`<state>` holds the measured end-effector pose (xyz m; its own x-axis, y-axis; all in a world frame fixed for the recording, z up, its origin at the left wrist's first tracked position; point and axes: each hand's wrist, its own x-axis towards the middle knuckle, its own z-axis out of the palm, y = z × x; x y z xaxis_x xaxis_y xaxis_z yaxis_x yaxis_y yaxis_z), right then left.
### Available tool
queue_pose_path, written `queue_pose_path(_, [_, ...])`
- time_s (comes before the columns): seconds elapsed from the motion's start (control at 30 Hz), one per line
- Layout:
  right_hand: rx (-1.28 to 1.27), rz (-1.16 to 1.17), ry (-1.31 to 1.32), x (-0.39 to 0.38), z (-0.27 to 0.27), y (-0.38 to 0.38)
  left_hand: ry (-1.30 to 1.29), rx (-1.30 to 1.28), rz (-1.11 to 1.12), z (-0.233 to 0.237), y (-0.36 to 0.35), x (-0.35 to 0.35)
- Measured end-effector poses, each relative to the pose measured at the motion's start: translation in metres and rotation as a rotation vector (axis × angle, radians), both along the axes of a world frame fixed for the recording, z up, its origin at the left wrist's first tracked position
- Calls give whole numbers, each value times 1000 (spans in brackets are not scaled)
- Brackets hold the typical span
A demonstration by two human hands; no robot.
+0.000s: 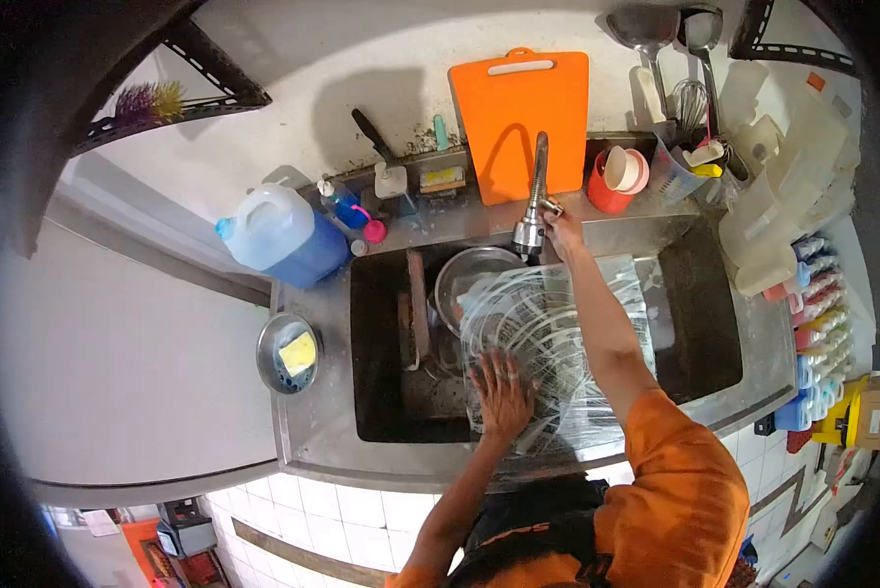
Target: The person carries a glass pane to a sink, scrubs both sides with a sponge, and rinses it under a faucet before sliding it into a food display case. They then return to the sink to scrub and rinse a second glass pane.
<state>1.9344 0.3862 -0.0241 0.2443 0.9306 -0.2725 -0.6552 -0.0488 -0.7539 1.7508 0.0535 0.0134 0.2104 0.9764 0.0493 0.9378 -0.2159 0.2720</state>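
My left hand (504,400) lies flat with fingers spread on a large translucent, rectangular sheet (611,328) streaked with white suds. The sheet rests over the sink basin (700,314) and covers much of it. Up at the faucet (529,233), my right hand (564,235) has its fingers closed around the small handle on the faucet's right side. Beneath the sheet's upper left part, a round metal bowl (474,265) shows in the basin.
On the left ledge sit a metal bowl (275,374) with a yellow sponge (298,354) and a blue-liquid jug (288,235). An orange cutting board (520,118) leans behind the faucet. Red cups (608,192) and clear plastic containers (778,211) stand to the right.
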Motion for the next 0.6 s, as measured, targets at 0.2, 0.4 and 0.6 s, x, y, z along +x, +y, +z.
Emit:
queue_pose_path(0.2, [235,-21,-220,-11,82,-67,-41,55,-140,1,28,2])
queue_pose_path(0.4, [485,711,443,-32,138,-109,-73,154,-230,6,63,9])
queue_pose_path(0.6, [481,565,925,-41,132,-118,-58,82,-125,-9,85,16])
